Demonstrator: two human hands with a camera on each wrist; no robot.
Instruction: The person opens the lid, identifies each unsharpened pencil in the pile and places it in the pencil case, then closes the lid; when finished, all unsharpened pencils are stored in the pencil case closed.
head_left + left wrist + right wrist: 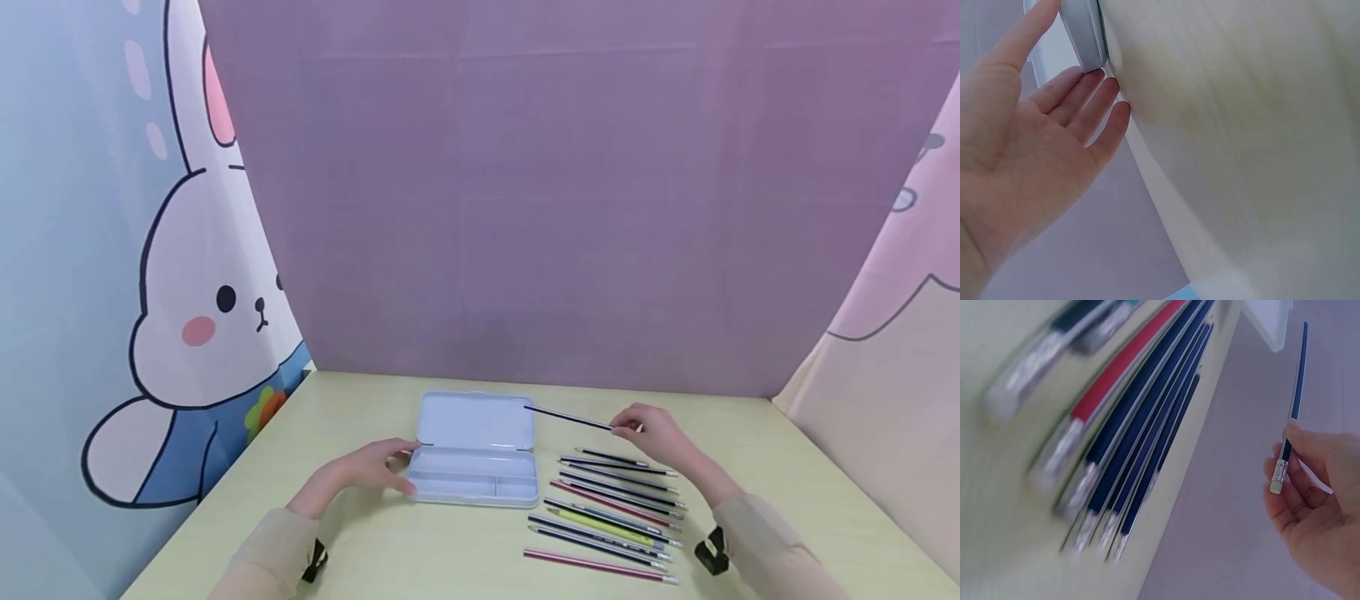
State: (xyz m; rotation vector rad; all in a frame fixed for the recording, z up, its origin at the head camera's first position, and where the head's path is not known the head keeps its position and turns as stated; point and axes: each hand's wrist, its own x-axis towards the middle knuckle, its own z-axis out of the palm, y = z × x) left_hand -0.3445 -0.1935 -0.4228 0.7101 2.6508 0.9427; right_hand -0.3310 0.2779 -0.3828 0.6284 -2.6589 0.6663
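Tabletop (pixel 420 550): right hand (pixel 651 433) pinches pencil (pixel 567 417), whose eraser (pixel 1276 487) we see only in right-wrist view; left hand (pixel 371 464), spread, touches box (pixel 475 460).

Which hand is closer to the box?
The left hand: it touches the left side of the box. The right hand is away to the right of it, pinching a pencil.

White divided pencil case (pixel 472 462), lid open toward 12; left hand (pixel 367 465) touches its 9 o'clock side. Dark striped pencil (pixel 568 417) raised, far end toward 10, right hand (pixel 654 435) pinching near the eraser. Loose pencils (pixel 592 536) at case's 4 o'clock, side by side, erasers toward 3: mostly dark, two red, one yellow-green.
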